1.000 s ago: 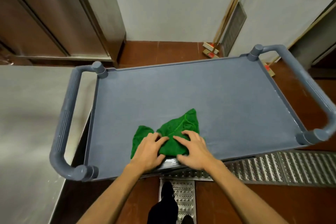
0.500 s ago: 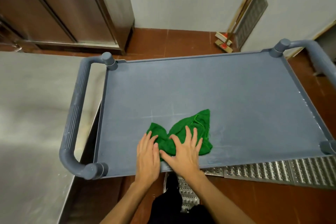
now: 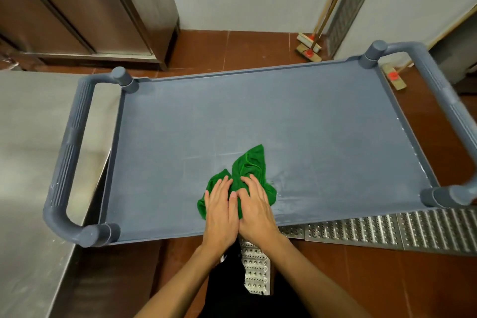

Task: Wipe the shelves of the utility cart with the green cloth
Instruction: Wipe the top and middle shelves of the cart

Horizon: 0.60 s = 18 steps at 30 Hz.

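Note:
The grey-blue utility cart's top shelf [image 3: 296,121] fills the middle of the head view, with a tubular handle at each end. A crumpled green cloth [image 3: 250,165] lies on the shelf near its front edge. My left hand [image 3: 219,209] and my right hand [image 3: 255,206] press flat on the cloth side by side, thumbs touching, fingers pointing away from me. Part of the cloth is hidden under both palms. Faint streaks show on the shelf to the right of the cloth.
A steel table [image 3: 28,162] stands against the cart's left handle [image 3: 69,157]. A steel cabinet [image 3: 85,5] is at the back left. Brooms [image 3: 309,46] lean on the back wall. A metal floor grate [image 3: 387,230] runs under the cart's front right.
Both hands have slid the cloth slightly forward and right along the shelf's front part, and have drawn closer together. My view has shifted, so the cart's right handle shows more.

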Available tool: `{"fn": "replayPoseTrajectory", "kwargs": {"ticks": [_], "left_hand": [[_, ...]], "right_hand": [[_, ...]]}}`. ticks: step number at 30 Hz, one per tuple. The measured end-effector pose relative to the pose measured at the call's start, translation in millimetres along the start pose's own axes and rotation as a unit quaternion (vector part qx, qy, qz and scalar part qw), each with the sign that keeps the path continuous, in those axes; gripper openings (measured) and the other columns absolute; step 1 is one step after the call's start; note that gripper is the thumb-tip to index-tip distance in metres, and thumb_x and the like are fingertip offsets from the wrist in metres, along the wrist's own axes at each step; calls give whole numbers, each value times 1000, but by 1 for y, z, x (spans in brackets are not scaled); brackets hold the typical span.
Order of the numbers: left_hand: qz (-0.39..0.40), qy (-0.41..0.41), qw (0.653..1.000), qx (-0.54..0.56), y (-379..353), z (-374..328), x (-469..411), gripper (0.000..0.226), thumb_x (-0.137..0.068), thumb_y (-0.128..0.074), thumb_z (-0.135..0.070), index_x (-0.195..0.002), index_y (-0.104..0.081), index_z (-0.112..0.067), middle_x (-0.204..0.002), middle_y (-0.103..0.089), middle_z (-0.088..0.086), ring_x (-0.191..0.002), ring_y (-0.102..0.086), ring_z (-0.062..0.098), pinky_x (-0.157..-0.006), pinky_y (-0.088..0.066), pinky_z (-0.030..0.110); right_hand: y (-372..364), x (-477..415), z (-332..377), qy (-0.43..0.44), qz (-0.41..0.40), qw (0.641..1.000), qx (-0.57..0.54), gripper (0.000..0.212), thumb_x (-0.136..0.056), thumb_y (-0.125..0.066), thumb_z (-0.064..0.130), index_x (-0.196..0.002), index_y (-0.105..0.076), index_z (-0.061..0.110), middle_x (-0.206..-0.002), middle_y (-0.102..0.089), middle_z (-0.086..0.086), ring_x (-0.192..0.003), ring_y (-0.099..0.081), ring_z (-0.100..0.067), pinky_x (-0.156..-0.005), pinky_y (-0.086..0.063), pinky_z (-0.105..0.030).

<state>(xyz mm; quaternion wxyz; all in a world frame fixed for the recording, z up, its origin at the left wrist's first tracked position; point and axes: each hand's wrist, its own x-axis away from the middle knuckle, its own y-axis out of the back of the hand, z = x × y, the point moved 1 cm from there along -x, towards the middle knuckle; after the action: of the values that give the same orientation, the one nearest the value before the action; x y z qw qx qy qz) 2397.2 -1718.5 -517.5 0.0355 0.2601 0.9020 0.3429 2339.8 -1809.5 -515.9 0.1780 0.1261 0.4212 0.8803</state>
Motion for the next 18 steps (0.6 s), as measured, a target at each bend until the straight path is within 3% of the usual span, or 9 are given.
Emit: {"fn": "replayPoseTrajectory", "kwargs": {"ticks": [4,10,14,18], "left_hand": [[7,4,1000,2,-28,-28,6,61,-98,-23,-46,-147,-46,-17,-154,-42,-4,-146,-25,4,-125,-4,34],[29,-22,999,-1,-84,-73,7,63,-97,-22,-49,-146,-46,-16,-153,-43,-1,-147,-28,8,-124,-2,31],[49,-47,998,-8,-119,-102,4,65,-96,-21,-50,-145,-48,-16,-152,-45,0,-141,-26,-1,-120,0,24],[107,-85,991,-10,-148,-131,0,55,-102,-25,-44,-146,-46,-18,-154,-42,-2,-147,-27,7,-123,-4,30]], "right_hand": [[27,8,-30,14,-2,1000,-4,36,-89,-51,16,-124,-55,5,-152,-36,-12,-149,-15,-25,-122,-14,-42],[68,23,-87,-1,-37,999,3,35,-85,-54,12,-120,-57,4,-149,-40,-12,-148,-20,-26,-119,-25,-44],[93,33,-123,-35,-54,998,9,36,-85,-57,11,-120,-57,5,-151,-38,-10,-148,-19,-25,-119,-26,-44],[118,41,-155,-79,-77,994,22,32,-84,-61,15,-115,-57,10,-151,-38,-8,-147,-20,-24,-118,-27,-44]]}}
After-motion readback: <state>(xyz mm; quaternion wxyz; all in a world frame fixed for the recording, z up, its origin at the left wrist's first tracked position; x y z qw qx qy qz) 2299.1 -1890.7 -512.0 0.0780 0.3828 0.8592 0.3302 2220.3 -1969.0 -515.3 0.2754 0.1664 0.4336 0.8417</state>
